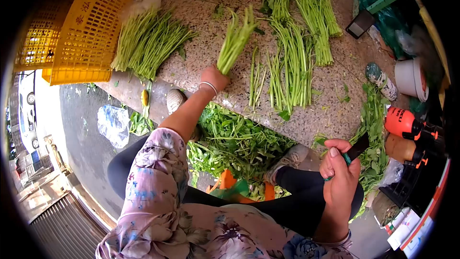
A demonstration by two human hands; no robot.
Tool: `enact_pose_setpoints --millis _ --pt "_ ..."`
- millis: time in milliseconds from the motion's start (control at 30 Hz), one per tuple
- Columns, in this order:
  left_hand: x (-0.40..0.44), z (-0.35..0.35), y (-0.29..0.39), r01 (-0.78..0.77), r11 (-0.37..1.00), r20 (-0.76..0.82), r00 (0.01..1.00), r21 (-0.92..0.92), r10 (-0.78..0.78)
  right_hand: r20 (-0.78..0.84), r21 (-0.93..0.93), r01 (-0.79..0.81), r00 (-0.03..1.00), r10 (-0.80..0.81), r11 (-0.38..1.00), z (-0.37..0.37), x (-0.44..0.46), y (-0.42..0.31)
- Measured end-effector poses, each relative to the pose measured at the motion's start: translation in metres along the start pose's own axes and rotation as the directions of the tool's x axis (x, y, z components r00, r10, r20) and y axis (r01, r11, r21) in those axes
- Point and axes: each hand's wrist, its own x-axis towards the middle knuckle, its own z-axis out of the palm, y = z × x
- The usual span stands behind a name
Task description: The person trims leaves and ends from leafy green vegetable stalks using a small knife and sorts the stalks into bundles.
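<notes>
My left hand (215,78) is closed round the lower end of a small bunch of green vegetable stems (236,38), which points up and away over the speckled stone slab (211,19). In my right hand (341,171), held above my right knee, is a small knife with a dark blade (358,147); a bit of its green handle shows between the fingers. A thick pile of cut stems (148,43) lies left of my left hand. More stems (292,67) are spread on the slab to the right, with another bundle (318,19) behind them.
Yellow plastic crates (86,33) stand at the left. Leafy greens (239,139) heap on the ground between my feet, and more leaves (373,134) lie at the right. An orange spray bottle (401,122) and a white bucket (409,77) are at the far right.
</notes>
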Motion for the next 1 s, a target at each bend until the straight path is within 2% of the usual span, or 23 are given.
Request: enact_pose_setpoints --millis 33,67,133,200,233,267,300,367,400,500,567,667,733,800,833,1000 --pt "-0.01 0.015 0.003 0.022 0.986 0.166 0.986 -0.162 0.005 -0.001 -0.004 -0.001 1.0 0.001 1.0 0.0 0.0 -0.001" --pt "-0.032 0.014 0.019 -0.104 0.974 0.166 0.976 -0.201 0.138 0.009 -0.008 0.003 1.0 -0.003 1.0 0.0 0.0 -0.001" --pt "-0.044 0.012 0.027 -0.174 0.94 0.195 0.952 -0.293 0.237 0.024 -0.008 0.001 1.0 -0.001 1.0 0.0 0.0 0.001" --pt "-0.027 0.012 0.011 -0.106 0.96 0.103 0.985 -0.258 0.137 0.049 0.009 -0.008 0.999 0.008 1.0 -0.001 0.0 0.001" --pt "-0.018 0.003 0.004 0.057 0.988 0.092 0.995 -0.144 -0.044 0.05 0.01 -0.004 0.999 0.003 1.0 -0.001 0.0 0.001" --pt "-0.001 0.01 -0.023 0.011 0.997 -0.04 0.999 -0.07 -0.013 0.052 0.011 0.0 0.999 0.0 1.0 -0.001 -0.002 0.001" --pt "0.001 -0.008 -0.023 0.083 0.995 -0.064 0.995 0.06 -0.079 0.051 0.013 0.002 0.999 -0.002 1.0 -0.003 -0.003 0.001" --pt "0.007 -0.027 -0.027 0.246 0.957 -0.152 0.963 0.153 -0.223 0.041 0.004 0.008 0.999 -0.008 1.0 -0.005 -0.004 0.001" --pt "0.012 -0.032 -0.028 0.289 0.926 -0.19 0.95 0.243 -0.247 0.038 -0.005 0.011 0.999 -0.011 1.0 -0.006 -0.005 0.002" --pt "0.021 -0.035 -0.031 0.313 0.908 -0.189 0.945 0.278 -0.268 0.022 -0.002 0.013 1.0 -0.013 1.0 -0.007 -0.005 0.002" --pt "0.019 -0.03 -0.018 0.358 0.836 -0.2 0.933 0.416 -0.299 0.02 -0.011 0.019 1.0 -0.019 1.0 -0.006 -0.004 0.001" --pt "0.017 -0.006 -0.01 0.38 0.815 -0.23 0.923 0.437 -0.307 0.021 -0.016 0.021 1.0 -0.021 1.0 -0.006 -0.003 0.001" --pt "0.009 0.003 -0.001 0.379 0.813 -0.187 0.925 0.441 -0.33 0.027 -0.015 0.02 0.999 -0.02 1.0 -0.005 -0.002 0.001" --pt "0.0 0.008 0.005 0.368 0.794 -0.248 0.928 0.484 -0.279 0.019 -0.02 0.002 1.0 -0.002 1.0 -0.005 -0.002 0.001" --pt "-0.003 0.001 0.011 0.354 0.817 -0.156 0.935 0.455 -0.319 0.019 -0.022 0.001 1.0 -0.001 1.0 -0.005 -0.002 0.002" --pt "-0.004 -0.005 0.005 0.292 0.854 -0.117 0.956 0.43 -0.268 0.011 -0.069 0.003 1.0 -0.002 0.998 -0.008 0.001 0.005"
